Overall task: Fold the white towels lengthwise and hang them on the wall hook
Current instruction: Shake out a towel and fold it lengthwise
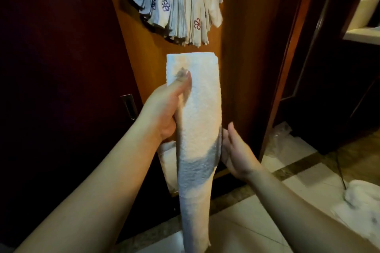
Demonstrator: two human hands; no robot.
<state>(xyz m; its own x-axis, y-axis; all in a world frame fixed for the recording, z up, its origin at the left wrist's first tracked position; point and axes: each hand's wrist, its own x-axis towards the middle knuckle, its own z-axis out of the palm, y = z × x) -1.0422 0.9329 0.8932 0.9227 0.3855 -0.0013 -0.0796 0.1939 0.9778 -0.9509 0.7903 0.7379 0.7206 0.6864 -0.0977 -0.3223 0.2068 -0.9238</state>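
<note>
A long white towel (197,129), folded into a narrow strip, is held up in front of an orange-brown wooden wall panel (242,57), its squared top end just below a bundle of hung towels (176,4) that fans out from the top edge of the view; the hook itself is out of sight above. The left hand (164,109) grips the strip along its left edge, thumb pressed flat on the front face near the top and fingers hidden behind the cloth. The right hand (236,150) rests at the strip's right edge lower down, fingers straight and relaxed, touching the towel's side without closing round it. The towel's lower end hangs down between the two forearms toward the tiled floor (277,201). A dark door (61,68) with a metal handle (129,106) stands to the left of the panel. At the right, a crumpled clear plastic bag (281,131) lies at the foot of a door frame, and a white heap (364,199) sits on the floor near the right edge, with a thin dark rod standing in it.
</note>
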